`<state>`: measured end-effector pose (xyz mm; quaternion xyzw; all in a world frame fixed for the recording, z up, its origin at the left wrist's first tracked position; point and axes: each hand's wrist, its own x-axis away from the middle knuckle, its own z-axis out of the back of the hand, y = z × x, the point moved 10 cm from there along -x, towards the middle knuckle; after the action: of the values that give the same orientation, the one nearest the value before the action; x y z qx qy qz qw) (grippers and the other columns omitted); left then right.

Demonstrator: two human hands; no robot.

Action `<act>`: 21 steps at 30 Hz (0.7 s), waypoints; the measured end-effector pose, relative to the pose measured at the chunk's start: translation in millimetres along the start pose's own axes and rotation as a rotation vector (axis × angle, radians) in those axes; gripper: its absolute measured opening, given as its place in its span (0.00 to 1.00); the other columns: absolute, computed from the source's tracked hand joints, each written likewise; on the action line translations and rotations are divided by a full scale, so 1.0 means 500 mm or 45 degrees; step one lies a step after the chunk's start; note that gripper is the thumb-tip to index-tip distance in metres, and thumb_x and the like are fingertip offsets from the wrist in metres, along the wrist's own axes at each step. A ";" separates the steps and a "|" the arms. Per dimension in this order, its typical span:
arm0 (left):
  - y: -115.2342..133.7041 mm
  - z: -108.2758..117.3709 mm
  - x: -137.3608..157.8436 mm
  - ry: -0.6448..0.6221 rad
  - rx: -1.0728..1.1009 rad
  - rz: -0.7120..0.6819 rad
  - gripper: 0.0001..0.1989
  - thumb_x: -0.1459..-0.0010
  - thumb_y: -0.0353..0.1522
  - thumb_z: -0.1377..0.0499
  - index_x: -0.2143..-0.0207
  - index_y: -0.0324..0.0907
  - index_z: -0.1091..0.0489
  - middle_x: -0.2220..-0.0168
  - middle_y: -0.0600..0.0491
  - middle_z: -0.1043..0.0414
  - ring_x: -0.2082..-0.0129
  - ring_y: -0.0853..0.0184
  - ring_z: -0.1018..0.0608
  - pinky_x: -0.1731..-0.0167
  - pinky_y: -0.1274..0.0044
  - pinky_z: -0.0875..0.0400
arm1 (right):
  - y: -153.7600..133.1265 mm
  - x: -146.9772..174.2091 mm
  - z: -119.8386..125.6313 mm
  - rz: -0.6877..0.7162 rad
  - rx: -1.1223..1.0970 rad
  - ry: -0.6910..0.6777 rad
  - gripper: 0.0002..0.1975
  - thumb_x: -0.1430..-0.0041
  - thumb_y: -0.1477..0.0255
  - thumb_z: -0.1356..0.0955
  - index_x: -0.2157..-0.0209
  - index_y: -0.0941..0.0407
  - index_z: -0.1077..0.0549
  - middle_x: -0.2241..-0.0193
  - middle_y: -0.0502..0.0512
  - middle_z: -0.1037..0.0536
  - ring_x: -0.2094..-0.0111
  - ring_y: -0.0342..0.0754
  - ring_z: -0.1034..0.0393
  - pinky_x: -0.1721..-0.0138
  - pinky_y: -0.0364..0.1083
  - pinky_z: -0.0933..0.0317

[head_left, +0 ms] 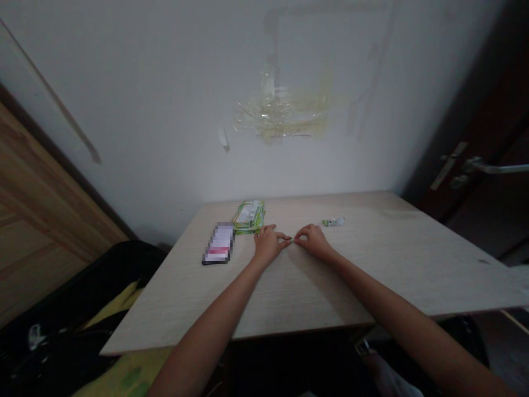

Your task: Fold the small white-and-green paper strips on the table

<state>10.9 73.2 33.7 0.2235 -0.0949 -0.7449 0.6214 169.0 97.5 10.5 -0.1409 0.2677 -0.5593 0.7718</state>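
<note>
Over the middle of the pale table [289, 298], my two hands meet fingertip to fingertip. Between them is a tiny green-and-white piece [292, 240], too small to name. My left hand [269, 241] pinches its left side with thumb and forefinger, the other fingers spread toward the packets. From the other side my right hand [312, 239] pinches the same piece. Just behind my left hand lies a stack of flat green-and-white packets [249, 216]. Beyond my right hand is a small crumpled green-and-white wrapper [333, 221].
A phone [219, 243] with a lit, blurred screen lies left of the packets. The table's back edge runs along a white wall [165, 110] with tape residue. At the right is a dark door with a metal handle [496, 167]. Dark and yellow cloth [119, 300] lies beside the table's left edge.
</note>
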 end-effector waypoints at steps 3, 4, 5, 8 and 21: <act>0.001 0.001 -0.001 -0.006 -0.010 0.008 0.12 0.45 0.45 0.36 0.59 0.57 0.19 0.40 0.50 0.33 0.38 0.54 0.37 0.41 0.64 0.44 | 0.000 0.001 0.002 -0.014 0.019 0.026 0.11 0.45 0.63 0.29 0.63 0.53 0.18 0.56 0.59 0.23 0.50 0.54 0.33 0.46 0.49 0.45; 0.001 0.001 -0.001 -0.006 -0.015 0.013 0.12 0.45 0.45 0.36 0.59 0.57 0.19 0.40 0.50 0.33 0.38 0.54 0.37 0.41 0.64 0.44 | 0.000 0.001 0.002 -0.018 0.024 0.029 0.11 0.45 0.64 0.29 0.63 0.53 0.18 0.56 0.59 0.23 0.50 0.54 0.33 0.46 0.49 0.45; 0.000 0.001 -0.002 -0.005 -0.021 0.020 0.12 0.45 0.45 0.35 0.59 0.57 0.19 0.40 0.50 0.33 0.39 0.54 0.37 0.41 0.64 0.43 | -0.001 0.002 0.001 -0.022 0.028 0.030 0.11 0.45 0.64 0.29 0.63 0.53 0.18 0.56 0.60 0.23 0.50 0.54 0.33 0.46 0.49 0.44; -0.001 -0.002 -0.004 -0.014 -0.036 0.023 0.13 0.46 0.45 0.35 0.59 0.57 0.19 0.40 0.50 0.33 0.38 0.54 0.37 0.41 0.64 0.44 | -0.004 0.001 0.001 -0.028 0.043 0.027 0.10 0.45 0.64 0.29 0.63 0.52 0.18 0.56 0.59 0.24 0.50 0.54 0.34 0.46 0.49 0.45; 0.003 0.001 -0.002 -0.014 0.001 0.033 0.12 0.47 0.46 0.35 0.61 0.56 0.19 0.40 0.51 0.32 0.38 0.52 0.37 0.41 0.61 0.44 | -0.006 0.004 -0.002 -0.009 0.029 0.015 0.10 0.44 0.65 0.28 0.62 0.53 0.19 0.55 0.59 0.25 0.49 0.53 0.35 0.46 0.48 0.46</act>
<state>12.2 73.8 35.1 0.2184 -0.1016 -0.7379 0.6305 166.3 94.8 10.6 -0.1297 0.2653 -0.5660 0.7697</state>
